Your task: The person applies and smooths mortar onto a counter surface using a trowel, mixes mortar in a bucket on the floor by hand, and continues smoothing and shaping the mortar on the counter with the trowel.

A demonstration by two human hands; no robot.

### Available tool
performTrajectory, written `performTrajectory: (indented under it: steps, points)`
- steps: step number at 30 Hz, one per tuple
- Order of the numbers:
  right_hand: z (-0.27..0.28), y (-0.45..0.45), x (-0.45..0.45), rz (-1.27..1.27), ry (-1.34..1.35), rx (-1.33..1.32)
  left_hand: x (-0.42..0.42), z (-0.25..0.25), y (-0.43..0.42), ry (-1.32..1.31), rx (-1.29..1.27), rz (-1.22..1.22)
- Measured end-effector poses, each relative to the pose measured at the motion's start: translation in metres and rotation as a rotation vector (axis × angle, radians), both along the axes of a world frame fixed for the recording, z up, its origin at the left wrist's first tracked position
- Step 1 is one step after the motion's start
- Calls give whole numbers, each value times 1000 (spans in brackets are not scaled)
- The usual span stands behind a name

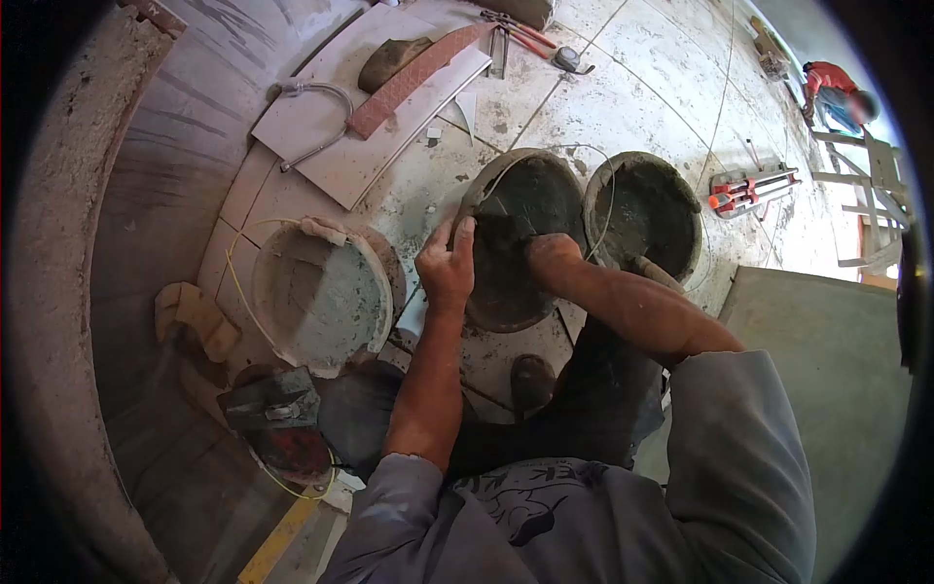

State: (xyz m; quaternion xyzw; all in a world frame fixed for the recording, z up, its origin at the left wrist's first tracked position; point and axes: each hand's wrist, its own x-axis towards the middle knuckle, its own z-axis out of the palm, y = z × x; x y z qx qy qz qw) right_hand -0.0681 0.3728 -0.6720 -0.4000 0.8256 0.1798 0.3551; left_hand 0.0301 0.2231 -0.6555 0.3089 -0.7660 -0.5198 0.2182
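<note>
A mortar-crusted bucket (467, 310) stands in front of me with dark wet mortar (516, 282) inside. My left hand (448, 261) is closed on its left rim, thumb on top. Inside the same bucket, my right hand (553, 259) is closed, its fingers turned down toward the mortar. What it grips is hidden; a dark lump (501, 234) lies just left of it. Touching on the right is a second bucket (696, 234) with dark mortar and a wire handle. To the left sits a wider bucket (379, 311) holding pale grey residue.
Large tiles (389, 161) lie at the upper left with a flexible hose (345, 97) and a reddish strip (413, 83). Beyond are pliers (525, 34) and a tape measure (567, 58). A tile cutter (754, 190) lies right. A person (832, 92) bends near a wooden frame (880, 180).
</note>
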Motion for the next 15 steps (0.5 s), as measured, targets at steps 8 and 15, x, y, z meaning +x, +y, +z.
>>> performTrajectory:
  steps: [8, 15]
  points:
    - [35, -5, 11, -14, -124, -57, 8, 2, 6, 13, 132, 23]
    - [28, -6, 22, -26, -253, -160, 11, 5, 1, -107, 78, 14]
